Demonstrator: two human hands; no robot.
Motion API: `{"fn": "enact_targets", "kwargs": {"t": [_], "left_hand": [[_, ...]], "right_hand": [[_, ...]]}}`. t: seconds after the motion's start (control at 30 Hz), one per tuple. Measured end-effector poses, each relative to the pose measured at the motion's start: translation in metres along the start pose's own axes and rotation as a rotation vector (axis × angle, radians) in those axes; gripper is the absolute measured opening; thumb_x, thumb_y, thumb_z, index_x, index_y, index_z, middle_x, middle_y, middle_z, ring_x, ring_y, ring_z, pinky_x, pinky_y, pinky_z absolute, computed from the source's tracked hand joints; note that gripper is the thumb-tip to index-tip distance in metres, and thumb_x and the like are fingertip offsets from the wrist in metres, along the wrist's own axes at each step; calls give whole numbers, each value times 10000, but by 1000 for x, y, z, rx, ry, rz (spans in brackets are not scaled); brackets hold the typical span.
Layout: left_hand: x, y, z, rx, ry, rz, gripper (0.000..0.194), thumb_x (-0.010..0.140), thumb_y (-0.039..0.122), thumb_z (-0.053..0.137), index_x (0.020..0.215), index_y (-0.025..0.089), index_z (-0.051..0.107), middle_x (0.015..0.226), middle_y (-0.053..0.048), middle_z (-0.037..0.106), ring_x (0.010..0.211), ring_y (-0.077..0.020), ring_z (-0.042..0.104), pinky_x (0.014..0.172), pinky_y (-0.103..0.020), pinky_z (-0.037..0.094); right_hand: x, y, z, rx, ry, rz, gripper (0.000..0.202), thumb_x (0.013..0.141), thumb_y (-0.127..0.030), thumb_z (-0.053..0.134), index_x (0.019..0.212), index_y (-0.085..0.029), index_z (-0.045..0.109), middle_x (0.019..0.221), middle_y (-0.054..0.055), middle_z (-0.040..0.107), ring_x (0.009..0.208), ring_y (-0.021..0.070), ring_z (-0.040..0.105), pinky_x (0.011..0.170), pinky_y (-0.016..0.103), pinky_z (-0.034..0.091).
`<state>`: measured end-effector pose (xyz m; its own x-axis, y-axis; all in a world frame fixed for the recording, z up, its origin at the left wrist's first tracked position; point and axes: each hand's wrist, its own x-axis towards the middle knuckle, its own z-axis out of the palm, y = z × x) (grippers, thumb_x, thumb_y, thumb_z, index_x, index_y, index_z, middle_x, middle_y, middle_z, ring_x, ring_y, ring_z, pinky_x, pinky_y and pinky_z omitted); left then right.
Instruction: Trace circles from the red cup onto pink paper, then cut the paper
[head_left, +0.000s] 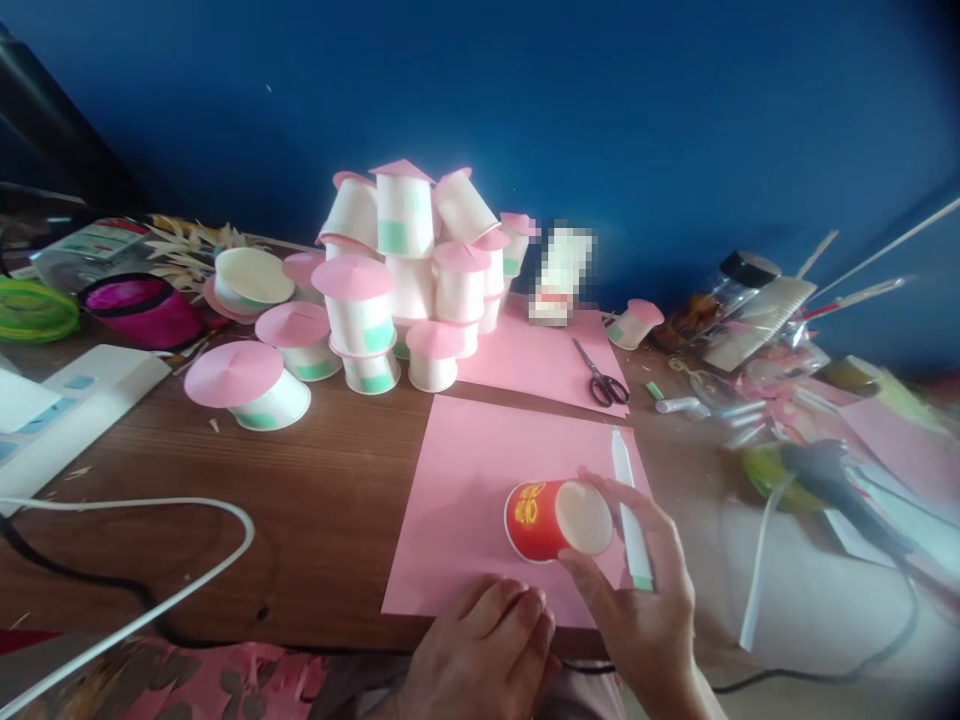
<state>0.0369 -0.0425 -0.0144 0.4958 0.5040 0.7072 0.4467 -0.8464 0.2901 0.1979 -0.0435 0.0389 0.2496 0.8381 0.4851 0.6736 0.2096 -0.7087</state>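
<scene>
The right hand (652, 570) is pinching a red cup (551, 520) between thumb and fingertips at its pale end, tipping it sideways over the near part of a pink sheet (457, 500). The left hand (480, 640) is showing its back at the cup's 7 o'clock, its fingers lying close together; I cannot tell whether the hidden palm is holding anything. Counting from the red cup, a white marker (636, 550) is lying at 3 o'clock beside the right hand, scissors (600, 380) are lying at 1 o'clock, and piled white cups (405, 225) are wearing pink paper caps (352, 280) at 11 o'clock.
</scene>
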Motion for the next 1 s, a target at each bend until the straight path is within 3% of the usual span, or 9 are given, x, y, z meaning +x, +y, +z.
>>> {"fn": "enact_targets", "kwargs": {"t": [0.4, 1.0], "left_hand": [[1, -1, -2, -2, -15, 5, 166, 814, 210, 582, 932, 126, 665, 892, -41, 658, 867, -171, 573, 826, -307, 469], [-2, -2, 0, 11, 37, -11, 155, 843, 240, 561, 910, 145, 664, 877, -22, 656, 874, -149, 580, 855, -281, 455]], "right_hand": [[0, 2, 8, 49, -10, 6, 605, 730, -233, 751, 1278, -195, 495, 1220, 137, 628, 1121, 318, 606, 900, 491, 534], [1, 7, 10, 4, 18, -30, 598, 719, -200, 749, 1266, -195, 509, 1190, 121, 645, 1091, 300, 620, 867, 454, 556]]}}
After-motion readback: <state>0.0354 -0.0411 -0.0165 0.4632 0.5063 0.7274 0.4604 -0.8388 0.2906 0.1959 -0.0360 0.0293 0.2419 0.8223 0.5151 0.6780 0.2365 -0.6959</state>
